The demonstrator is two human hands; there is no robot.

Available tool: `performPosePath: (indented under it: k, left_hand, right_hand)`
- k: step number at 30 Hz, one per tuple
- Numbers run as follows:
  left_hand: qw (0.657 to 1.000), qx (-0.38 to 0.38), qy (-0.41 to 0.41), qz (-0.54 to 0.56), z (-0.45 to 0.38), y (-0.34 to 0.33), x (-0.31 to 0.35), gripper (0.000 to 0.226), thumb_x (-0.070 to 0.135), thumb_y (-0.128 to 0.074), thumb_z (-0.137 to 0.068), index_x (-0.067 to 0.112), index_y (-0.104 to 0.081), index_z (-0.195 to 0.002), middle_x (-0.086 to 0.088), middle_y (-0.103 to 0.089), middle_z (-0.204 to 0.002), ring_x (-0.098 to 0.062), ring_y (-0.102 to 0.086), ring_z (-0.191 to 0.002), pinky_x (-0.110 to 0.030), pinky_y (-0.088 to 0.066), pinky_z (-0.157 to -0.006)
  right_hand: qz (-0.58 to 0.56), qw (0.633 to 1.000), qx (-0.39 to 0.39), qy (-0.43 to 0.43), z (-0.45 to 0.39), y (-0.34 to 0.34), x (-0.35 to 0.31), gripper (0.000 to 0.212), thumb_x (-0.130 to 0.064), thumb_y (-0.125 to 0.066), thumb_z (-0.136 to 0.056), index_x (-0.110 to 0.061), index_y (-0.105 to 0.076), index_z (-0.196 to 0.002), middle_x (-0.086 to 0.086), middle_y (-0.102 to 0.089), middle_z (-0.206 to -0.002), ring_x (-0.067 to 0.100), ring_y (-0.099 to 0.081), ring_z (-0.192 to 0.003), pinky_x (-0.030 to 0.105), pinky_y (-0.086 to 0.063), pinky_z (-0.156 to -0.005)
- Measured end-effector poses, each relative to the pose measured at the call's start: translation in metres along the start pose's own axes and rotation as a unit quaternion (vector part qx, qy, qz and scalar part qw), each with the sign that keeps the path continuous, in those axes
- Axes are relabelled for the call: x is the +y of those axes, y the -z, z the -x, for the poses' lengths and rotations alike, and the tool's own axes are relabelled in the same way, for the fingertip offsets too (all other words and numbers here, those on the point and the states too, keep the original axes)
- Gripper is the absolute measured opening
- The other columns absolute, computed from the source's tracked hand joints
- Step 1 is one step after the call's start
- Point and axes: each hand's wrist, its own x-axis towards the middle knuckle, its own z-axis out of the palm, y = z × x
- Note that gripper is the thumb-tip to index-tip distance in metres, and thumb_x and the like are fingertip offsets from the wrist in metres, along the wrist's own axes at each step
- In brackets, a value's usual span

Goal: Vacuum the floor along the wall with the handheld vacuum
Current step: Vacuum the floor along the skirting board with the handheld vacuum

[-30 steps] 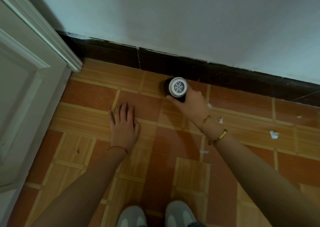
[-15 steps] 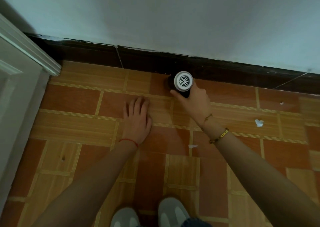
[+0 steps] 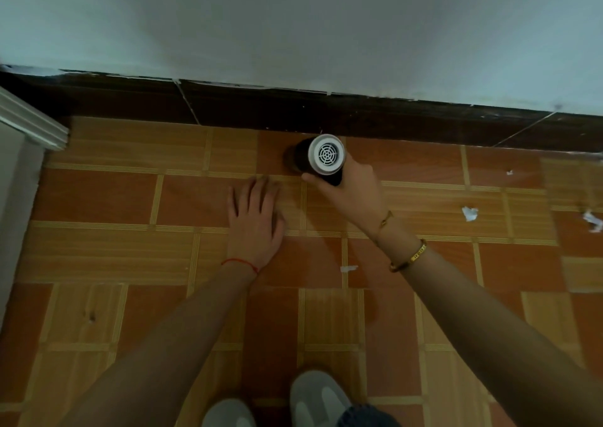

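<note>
While right hand [image 3: 354,191] grips vacuum [image 3: 318,159], nozzle hidden, left hand [image 3: 256,222] fingers flat.

Both forearms were left bare, with no sleeves seen. A thin red string bracelet [image 3: 239,263] was worn at the left wrist. At the right wrist, a fine gold chain bracelet [image 3: 384,220] and a thicker engraved gold bangle [image 3: 409,257] were worn. Pale grey shoes [image 3: 315,397] and a blue denim hem [image 3: 367,417] were seen below.
</note>
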Motion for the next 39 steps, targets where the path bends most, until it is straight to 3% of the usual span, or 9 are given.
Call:
performPosePath:
  k: [8, 14, 18, 25, 29, 33, 36, 39]
  left_hand:
    - [1.000, -0.002, 0.004, -0.001, 0.000, 0.001, 0.000, 0.051, 0.028, -0.050, -0.093, 0.015, -0.047, -0.142, -0.010, -0.042, -0.152, -0.030, -0.032, -0.143, -0.061, -0.017, -0.119]
    - [1.000, -0.008, 0.008, -0.015, 0.000, 0.000, 0.000, 0.051, 0.032, -0.048, -0.094, 0.015, -0.047, -0.141, -0.010, -0.043, -0.151, -0.030, -0.033, -0.143, -0.061, -0.016, -0.119]
    - [0.999, -0.005, 0.006, -0.035, -0.001, -0.001, 0.002, 0.050, 0.034, -0.048, -0.094, 0.014, -0.049, -0.139, -0.011, -0.045, -0.150, -0.032, -0.036, -0.141, -0.061, -0.018, -0.118]
    - [0.999, -0.011, 0.004, -0.053, 0.000, -0.003, 0.003, 0.050, 0.034, -0.047, -0.095, 0.014, -0.047, -0.141, -0.012, -0.044, -0.150, -0.032, -0.035, -0.142, -0.062, -0.018, -0.119]
    - [0.998, -0.010, 0.007, -0.065, 0.001, -0.003, 0.003, 0.051, 0.034, -0.045, -0.095, 0.013, -0.047, -0.141, -0.013, -0.044, -0.150, -0.033, -0.037, -0.141, -0.062, -0.019, -0.118]
    - [0.997, -0.013, 0.010, -0.071, 0.001, -0.002, 0.005, 0.051, 0.034, -0.042, -0.095, 0.012, -0.048, -0.140, -0.014, -0.045, -0.150, -0.033, -0.037, -0.141, -0.063, -0.021, -0.117]
    - [0.997, -0.015, 0.016, -0.067, 0.001, -0.001, 0.007, 0.050, 0.032, -0.041, -0.094, 0.012, -0.047, -0.140, -0.014, -0.044, -0.149, -0.033, -0.036, -0.141, -0.063, -0.022, -0.117]
    - [0.998, -0.030, 0.029, -0.054, 0.001, 0.000, 0.012, 0.052, 0.032, -0.035, -0.093, 0.012, -0.045, -0.140, -0.013, -0.042, -0.150, -0.033, -0.033, -0.142, -0.064, -0.020, -0.117]
  right_hand:
    - [0.019, 0.994, 0.082, -0.075, -0.008, 0.031, 0.024, 0.072, -0.060, -0.064, -0.080, -0.016, -0.048, -0.135, 0.005, -0.069, -0.115, 0.025, -0.066, -0.102, 0.043, -0.057, -0.079]
    - [-0.016, 0.995, 0.059, -0.079, 0.006, 0.040, 0.035, 0.067, -0.052, -0.069, -0.081, -0.013, -0.049, -0.133, 0.003, -0.067, -0.118, 0.019, -0.063, -0.107, 0.029, -0.053, -0.082]
    - [-0.003, 0.999, 0.017, -0.031, 0.019, 0.038, 0.034, 0.068, -0.052, -0.067, -0.082, -0.015, -0.048, -0.136, 0.002, -0.067, -0.120, 0.018, -0.063, -0.108, 0.023, -0.049, -0.083]
    - [-0.014, 0.994, 0.099, -0.054, 0.025, 0.053, 0.043, 0.065, -0.049, -0.069, -0.081, -0.013, -0.051, -0.132, 0.003, -0.068, -0.115, 0.018, -0.065, -0.102, 0.023, -0.049, -0.075]
    - [-0.007, 0.996, 0.065, -0.063, 0.035, 0.055, 0.049, 0.066, -0.051, -0.068, -0.081, -0.015, -0.050, -0.133, 0.002, -0.068, -0.116, 0.018, -0.064, -0.104, 0.024, -0.049, -0.076]
    - [-0.022, 0.999, 0.019, -0.038, 0.047, 0.044, 0.043, 0.066, -0.055, -0.066, -0.080, -0.017, -0.051, -0.132, -0.001, -0.068, -0.115, 0.013, -0.063, -0.104, 0.016, -0.044, -0.074]
    - [-0.004, 1.000, -0.008, -0.021, 0.049, 0.039, 0.040, 0.070, -0.059, -0.063, -0.081, -0.017, -0.049, -0.135, -0.002, -0.068, -0.114, 0.013, -0.063, -0.101, 0.023, -0.050, -0.076]
    - [-0.021, 0.999, 0.013, -0.043, 0.049, 0.040, 0.043, 0.069, -0.057, -0.064, -0.081, -0.016, -0.049, -0.134, 0.000, -0.068, -0.114, 0.016, -0.064, -0.102, 0.027, -0.052, -0.078]
